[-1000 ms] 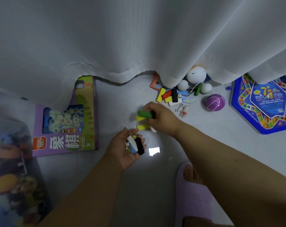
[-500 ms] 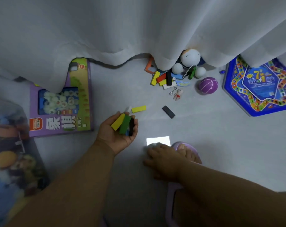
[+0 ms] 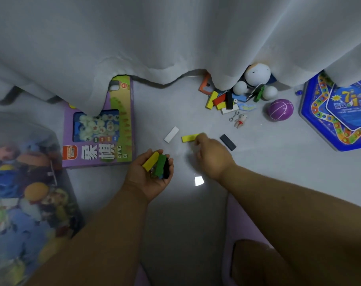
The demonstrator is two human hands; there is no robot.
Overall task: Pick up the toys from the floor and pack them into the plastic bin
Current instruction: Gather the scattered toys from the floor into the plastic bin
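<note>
Palm-up, left hand cups blocks; right hand fingers yellow block; purple box reads "XIANG QI".

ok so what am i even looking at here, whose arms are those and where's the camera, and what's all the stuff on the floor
There is no machine here. The arms belong to a person wearing a wide-angle camera on their head, so you look down at their own hands.

The left hand cups a few small blocks, with a yellow block and a green block on top. The right hand reaches to a yellow block on the floor; its fingertips are at the block's end, but a grip is not clear.

Nearby lie a white block and a dark block. Farther back are a pile of blocks, a purple ball and two game boxes. The plastic bin, at left, already holds toys.
</note>
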